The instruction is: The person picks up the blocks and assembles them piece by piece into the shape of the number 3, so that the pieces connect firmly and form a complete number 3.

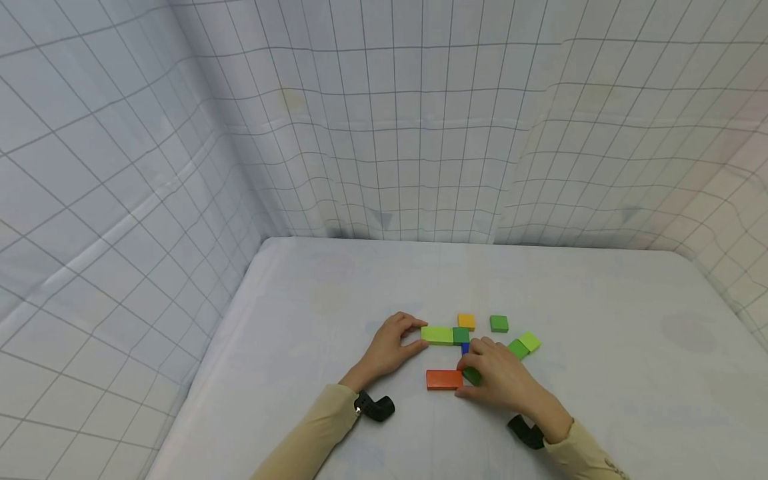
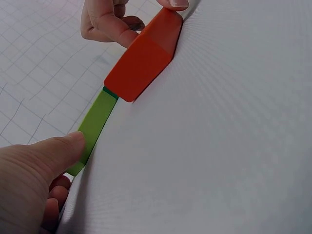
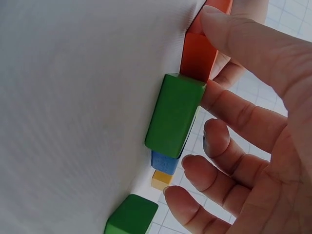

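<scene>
My left hand (image 1: 390, 345) pinches the left end of a light green block (image 1: 437, 335) between thumb and fingers. That block's right end meets a small dark green block (image 1: 461, 335). Nearer to me lies a red block (image 1: 443, 380), and my right hand (image 1: 497, 375) pinches its right end between thumb and index finger. At that end stands a green block (image 3: 175, 117), partly covered by the right hand in the head view. Beyond it shows a blue block (image 3: 165, 162), mostly hidden from above. The right hand's other fingers (image 3: 214, 180) are spread and hold nothing.
A yellow block (image 1: 466, 322) and a green block (image 1: 499, 324) lie behind the row. Right of the right hand, a green block (image 1: 519, 349) and a light green one (image 1: 530, 341) touch. All rest on a white-covered table (image 1: 336, 280) before a grid-patterned curtain (image 1: 390, 133).
</scene>
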`<state>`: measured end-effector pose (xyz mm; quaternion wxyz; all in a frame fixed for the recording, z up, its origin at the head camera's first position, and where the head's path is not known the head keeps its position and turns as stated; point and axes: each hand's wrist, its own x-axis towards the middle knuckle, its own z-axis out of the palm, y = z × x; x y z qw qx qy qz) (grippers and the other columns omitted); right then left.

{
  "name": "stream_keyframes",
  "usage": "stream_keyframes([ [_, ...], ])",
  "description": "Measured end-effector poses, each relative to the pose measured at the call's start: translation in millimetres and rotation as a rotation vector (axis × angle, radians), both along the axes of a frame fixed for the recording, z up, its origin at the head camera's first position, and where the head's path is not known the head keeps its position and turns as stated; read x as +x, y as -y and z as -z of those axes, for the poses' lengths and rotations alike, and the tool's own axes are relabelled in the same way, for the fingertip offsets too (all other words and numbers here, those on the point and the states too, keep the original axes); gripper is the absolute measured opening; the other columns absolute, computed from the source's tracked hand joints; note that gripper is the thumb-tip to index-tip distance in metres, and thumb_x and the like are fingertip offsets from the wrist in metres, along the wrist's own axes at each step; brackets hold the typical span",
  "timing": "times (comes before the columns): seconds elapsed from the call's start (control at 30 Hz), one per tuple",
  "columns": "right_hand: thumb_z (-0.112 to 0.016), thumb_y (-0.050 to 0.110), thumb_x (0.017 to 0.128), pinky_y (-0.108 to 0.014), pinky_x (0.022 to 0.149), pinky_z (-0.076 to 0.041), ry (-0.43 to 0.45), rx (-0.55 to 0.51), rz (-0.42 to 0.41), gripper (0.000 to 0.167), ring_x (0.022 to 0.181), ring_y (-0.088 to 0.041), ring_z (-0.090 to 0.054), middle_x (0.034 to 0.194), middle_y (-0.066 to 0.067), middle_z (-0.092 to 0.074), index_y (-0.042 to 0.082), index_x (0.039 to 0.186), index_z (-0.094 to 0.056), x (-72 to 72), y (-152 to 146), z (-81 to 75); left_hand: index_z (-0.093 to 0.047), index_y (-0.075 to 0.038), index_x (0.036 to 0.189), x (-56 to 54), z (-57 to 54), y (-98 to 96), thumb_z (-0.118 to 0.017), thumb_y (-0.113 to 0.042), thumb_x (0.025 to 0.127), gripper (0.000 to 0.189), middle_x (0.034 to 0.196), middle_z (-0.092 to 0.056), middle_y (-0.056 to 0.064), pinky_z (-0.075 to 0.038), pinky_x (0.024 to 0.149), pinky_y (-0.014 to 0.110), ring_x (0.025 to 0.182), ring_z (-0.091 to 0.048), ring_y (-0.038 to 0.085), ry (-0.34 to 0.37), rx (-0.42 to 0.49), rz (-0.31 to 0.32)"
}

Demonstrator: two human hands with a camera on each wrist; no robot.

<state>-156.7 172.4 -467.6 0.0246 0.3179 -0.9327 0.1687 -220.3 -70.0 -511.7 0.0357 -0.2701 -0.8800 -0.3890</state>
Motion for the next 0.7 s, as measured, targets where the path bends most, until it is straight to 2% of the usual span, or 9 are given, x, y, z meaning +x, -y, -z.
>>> stream_keyframes([
  [0.7,-0.082,0.040,0.071,-0.026,0.062,-0.033,0.011,-0.010,0.010,0.030,0.073,-0.009,-0.036,0.078,0.010,-0.040,0.020,0.087,-0.068,-1.7,-0.6,0.5,-0.065,-0.014,0.119,-0.2,-1.1,0.0,-0.071,-0.028,0.087,0.035,0.107,-0.056,-0.003,-0.043,0.079,0.027,0.091,-0.050,0.010,-0.001,-0.009,0.000],
])
